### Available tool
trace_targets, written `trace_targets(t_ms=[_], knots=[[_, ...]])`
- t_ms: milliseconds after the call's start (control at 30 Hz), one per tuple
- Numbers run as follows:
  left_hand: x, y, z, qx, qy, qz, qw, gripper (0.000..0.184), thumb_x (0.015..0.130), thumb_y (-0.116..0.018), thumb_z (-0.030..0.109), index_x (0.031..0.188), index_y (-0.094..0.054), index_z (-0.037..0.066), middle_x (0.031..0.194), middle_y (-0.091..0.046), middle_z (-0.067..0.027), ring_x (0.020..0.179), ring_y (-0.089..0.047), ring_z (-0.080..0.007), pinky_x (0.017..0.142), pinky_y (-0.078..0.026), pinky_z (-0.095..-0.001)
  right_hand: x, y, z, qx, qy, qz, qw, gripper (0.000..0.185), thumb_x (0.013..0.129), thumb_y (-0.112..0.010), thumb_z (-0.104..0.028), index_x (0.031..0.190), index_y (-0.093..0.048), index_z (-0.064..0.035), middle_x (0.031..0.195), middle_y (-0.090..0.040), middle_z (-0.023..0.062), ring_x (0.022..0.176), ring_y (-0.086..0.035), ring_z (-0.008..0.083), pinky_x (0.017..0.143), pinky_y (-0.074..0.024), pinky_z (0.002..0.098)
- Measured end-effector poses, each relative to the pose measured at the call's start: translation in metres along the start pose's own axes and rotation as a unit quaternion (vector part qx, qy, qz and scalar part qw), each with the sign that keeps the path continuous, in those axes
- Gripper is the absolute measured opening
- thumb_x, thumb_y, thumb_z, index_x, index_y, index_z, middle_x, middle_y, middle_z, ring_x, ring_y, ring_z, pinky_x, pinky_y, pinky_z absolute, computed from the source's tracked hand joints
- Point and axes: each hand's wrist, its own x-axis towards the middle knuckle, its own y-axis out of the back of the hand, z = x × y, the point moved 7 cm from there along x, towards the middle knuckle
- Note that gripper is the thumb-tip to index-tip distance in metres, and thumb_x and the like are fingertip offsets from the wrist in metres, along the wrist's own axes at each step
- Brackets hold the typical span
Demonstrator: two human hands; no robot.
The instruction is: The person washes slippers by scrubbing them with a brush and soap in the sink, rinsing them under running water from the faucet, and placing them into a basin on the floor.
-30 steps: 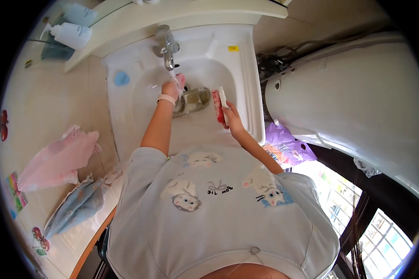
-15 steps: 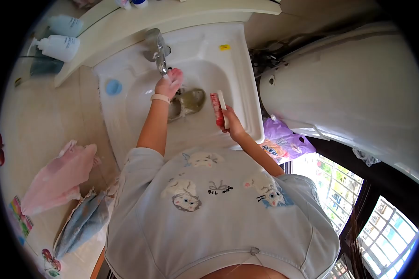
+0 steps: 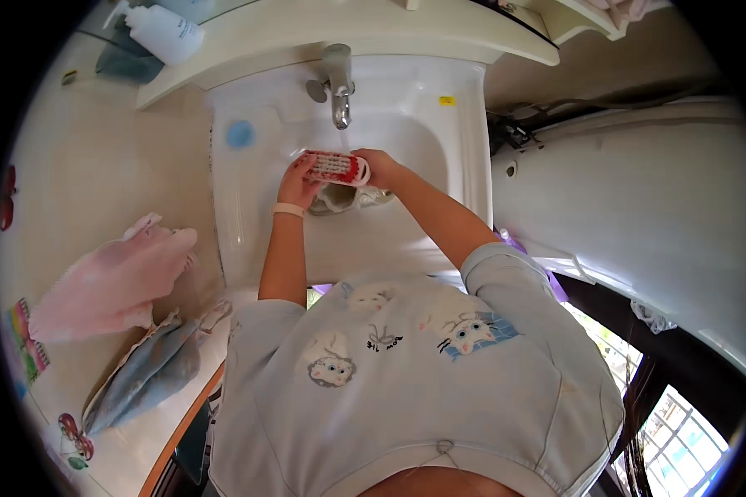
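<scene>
A red and white scrub brush (image 3: 335, 167) is held level over the sink basin (image 3: 423, 153), bristles facing up. My left hand (image 3: 297, 183) grips its left end, and my right hand (image 3: 379, 168) is closed on its right end. Just behind the brush, the chrome faucet (image 3: 340, 91) lets a thin stream of water fall. Beneath the brush lies an olive-coloured shoe (image 3: 333, 199) in the basin, partly hidden by the brush and my hands.
A round blue piece (image 3: 241, 133) sits on the sink's left ledge. Pink cloth (image 3: 116, 277) and blue-grey cloth (image 3: 153, 373) lie at the left. A white pump bottle (image 3: 166, 35) stands at the upper left. A large white appliance (image 3: 622, 182) is at the right.
My right hand has brought the brush left to below the faucet and turned its bristles up. My left hand has moved from the water stream onto the brush. The view has shifted.
</scene>
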Motion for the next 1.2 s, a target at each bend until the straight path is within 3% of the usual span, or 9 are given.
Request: trace_targets(t_ms=[167,267,467,567,700,800,933,1067,1200], knots=[[-0.034,0.055,0.031,0.065,-0.102,0.229,0.966,0.028,0.077,-0.064,0.008,0.102,-0.052,0.004,0.095,-0.058,-0.0061,0.089,-0.057,-0.0177,0.073,-0.049,-0.0324,0.04,-0.01,-0.039,-0.231,0.184,0.097,0.951,0.014,0.081,-0.054,-0.019,0.078,-0.056,-0.005,0.068,-0.055,0.0044,0.056,-0.053,0.0135,0.051,-0.0443,0.0267],[-0.041,0.057,0.034,0.002,-0.12,0.185,0.975,0.031,0.076,-0.065,0.009,0.104,-0.052,0.005,0.096,-0.058,-0.0058,0.089,-0.057,-0.0169,0.073,-0.049,-0.0313,0.041,-0.025,-0.043,-0.269,0.187,0.108,0.939,0.026,0.081,-0.058,-0.028,0.064,-0.056,-0.0072,0.058,-0.051,0.0026,0.05,-0.048,0.0104,0.043,-0.0384,0.0246],[-0.038,0.035,0.034,-0.017,-0.118,0.126,0.985,0.03,0.077,-0.064,0.009,0.103,-0.051,0.006,0.094,-0.058,-0.0051,0.087,-0.057,-0.0169,0.07,-0.049,-0.0298,0.058,0.002,-0.042,-0.151,0.154,0.12,0.969,0.031,0.082,-0.056,-0.032,0.08,-0.055,-0.0014,0.064,-0.055,0.0056,0.049,-0.051,0.0169,0.044,-0.0417,0.0285],[-0.017,0.016,0.021,0.036,-0.089,0.059,0.994,0.024,0.079,-0.06,0.008,0.101,-0.052,0.004,0.095,-0.058,-0.0067,0.088,-0.058,-0.0178,0.078,-0.048,-0.0314,0.027,-0.026,-0.016,-0.079,-0.087,-0.081,0.99,0.038,0.082,-0.057,-0.032,0.106,-0.05,-0.0029,0.089,-0.059,0.0098,0.075,-0.061,0.0226,0.06,-0.0525,0.0315],[-0.023,-0.046,-0.002,0.14,0.014,-0.06,0.988,0.032,0.077,-0.064,0.008,0.105,-0.051,0.004,0.098,-0.056,-0.0043,0.09,-0.055,-0.0155,0.074,-0.047,-0.029,-0.048,-0.019,0.001,-0.247,-0.04,-0.25,0.935,0.039,0.083,-0.056,-0.034,0.109,-0.05,-0.0052,0.092,-0.06,0.0111,0.077,-0.061,0.0215,0.061,-0.0519,0.0318],[-0.01,-0.046,-0.039,0.166,0.058,-0.041,0.984,0.036,0.076,-0.066,0.012,0.107,-0.05,0.003,0.101,-0.055,-0.0046,0.094,-0.053,-0.015,0.078,-0.045,-0.0303,-0.074,0.01,0.025,-0.088,-0.111,-0.231,0.962,0.045,0.088,-0.042,-0.042,0.112,-0.05,-0.0044,0.097,-0.059,0.0173,0.073,-0.062,0.024,0.063,-0.0513,0.0345],[0.022,0.01,-0.057,0.143,0.038,0.145,0.978,0.042,0.078,-0.063,0.025,0.112,-0.05,0.005,0.104,-0.052,-0.002,0.096,-0.048,-0.0147,0.078,-0.038,-0.0286,-0.078,0.08,0.04,-0.055,0.002,-0.034,0.998,0.042,0.088,-0.042,-0.04,0.112,-0.049,-0.0065,0.093,-0.061,0.0118,0.07,-0.06,0.0201,0.06,-0.0495,0.0337],[0.022,0.02,-0.069,0.354,0.17,0.256,0.883,0.03,0.073,-0.067,0.026,0.095,-0.058,0.006,0.08,-0.055,-0.0022,0.069,-0.051,-0.0164,0.062,-0.039,-0.029,-0.098,0.103,0.038,-0.01,0.106,0.057,0.993,0.04,0.089,-0.043,-0.037,0.113,-0.049,-0.0059,0.093,-0.059,0.0093,0.075,-0.059,0.0186,0.064,-0.0486,0.0336],[0.067,0.04,-0.139,0.37,0.185,0.065,0.908,0.032,0.07,-0.071,0.02,0.096,-0.061,0.003,0.085,-0.062,-0.0049,0.073,-0.058,-0.0141,0.063,-0.045,-0.0268,-0.114,0.103,0.034,0.034,0.181,0.089,0.979,0.038,0.09,-0.044,-0.035,0.114,-0.048,-0.0058,0.097,-0.058,0.0084,0.08,-0.058,0.0191,0.066,-0.0482,0.0344]])
